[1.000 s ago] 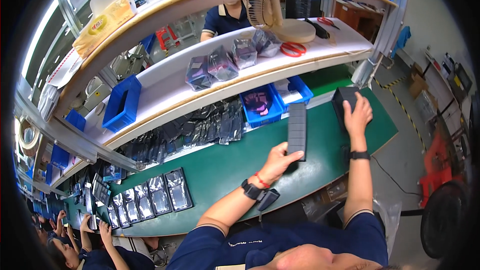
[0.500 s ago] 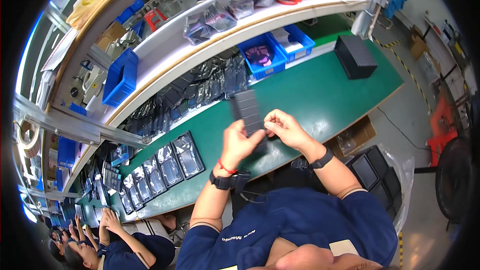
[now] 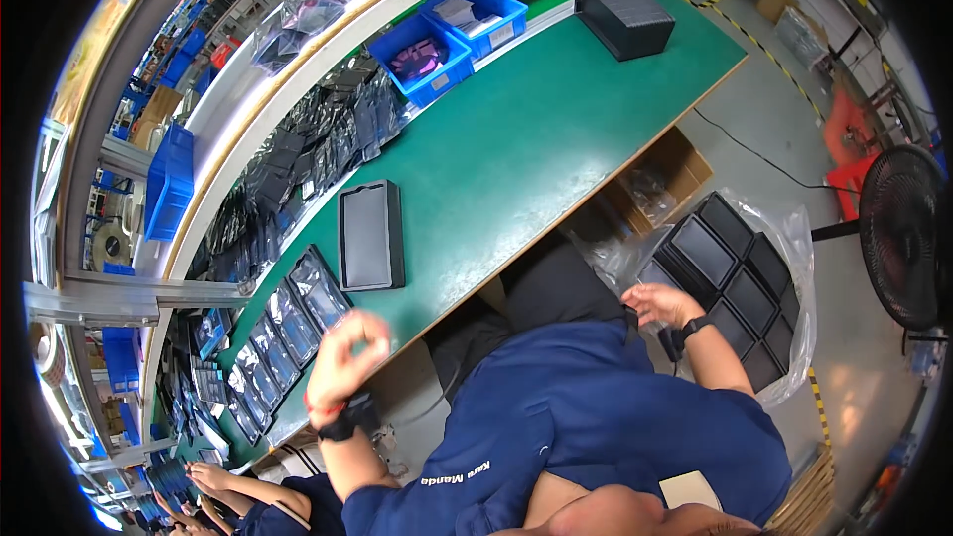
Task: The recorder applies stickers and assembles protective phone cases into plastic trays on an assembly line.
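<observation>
My left hand (image 3: 347, 352) is at the table's front edge, beside the row of black trays. Its fingers are loosely curved, slightly blurred, with nothing visible in them. My right hand (image 3: 662, 306) reaches down on the right with fingers stretched and apart, holding nothing. Below the table edge, next to it, several black trays (image 3: 703, 250) lie packed in a clear plastic bag (image 3: 802, 337). A black rectangular tray (image 3: 369, 236), perhaps a stack, lies on the green table with its hollow facing up. Left of it runs a row of black trays holding clear-bagged items (image 3: 320, 293).
A tall stack of black trays (image 3: 625, 18) stands at the table's far right. Two blue bins (image 3: 437, 89) and a heap of dark bagged pieces (image 3: 298, 154) line the back. A carton (image 3: 665, 174) sits below the table; a black fan (image 3: 898, 238) stands far right.
The black tray piece that was in my left hand now lies on the table, let go. My right hand has moved right and down, toward the bagged trays. The view has shifted right.
</observation>
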Demonstrator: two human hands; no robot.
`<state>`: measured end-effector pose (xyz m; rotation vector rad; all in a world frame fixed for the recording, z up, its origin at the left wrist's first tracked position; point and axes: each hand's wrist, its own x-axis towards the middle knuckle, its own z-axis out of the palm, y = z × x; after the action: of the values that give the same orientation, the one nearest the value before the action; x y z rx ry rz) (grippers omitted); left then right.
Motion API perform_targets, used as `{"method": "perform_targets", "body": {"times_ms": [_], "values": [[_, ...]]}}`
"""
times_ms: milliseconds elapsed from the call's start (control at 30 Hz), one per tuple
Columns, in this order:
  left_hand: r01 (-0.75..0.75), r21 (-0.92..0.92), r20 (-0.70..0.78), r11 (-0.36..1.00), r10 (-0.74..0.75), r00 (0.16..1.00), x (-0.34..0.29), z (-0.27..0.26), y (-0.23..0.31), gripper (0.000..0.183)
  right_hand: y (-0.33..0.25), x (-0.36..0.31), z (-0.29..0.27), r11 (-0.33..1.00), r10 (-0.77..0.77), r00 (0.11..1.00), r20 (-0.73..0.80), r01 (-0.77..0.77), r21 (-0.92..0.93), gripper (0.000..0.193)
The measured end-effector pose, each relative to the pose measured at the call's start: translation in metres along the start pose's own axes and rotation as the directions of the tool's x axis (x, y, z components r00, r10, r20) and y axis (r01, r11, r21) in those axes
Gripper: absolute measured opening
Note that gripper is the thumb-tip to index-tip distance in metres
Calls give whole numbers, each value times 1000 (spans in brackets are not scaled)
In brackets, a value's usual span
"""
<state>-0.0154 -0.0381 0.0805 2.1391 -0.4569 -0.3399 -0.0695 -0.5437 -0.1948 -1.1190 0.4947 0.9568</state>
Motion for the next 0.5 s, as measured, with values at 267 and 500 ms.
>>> {"method": "perform_targets", "body": {"times_ms": [267, 500], "values": [[895, 73, 489, 440, -798, 352, -191, 43, -114, 25, 193, 139, -122, 974, 225, 961, -163, -223, 35, 41], [786, -591, 505, 183, -676, 537, -234, 199, -256, 32, 163, 206, -139, 935, -44, 981, -189, -26, -354, 40]]}}
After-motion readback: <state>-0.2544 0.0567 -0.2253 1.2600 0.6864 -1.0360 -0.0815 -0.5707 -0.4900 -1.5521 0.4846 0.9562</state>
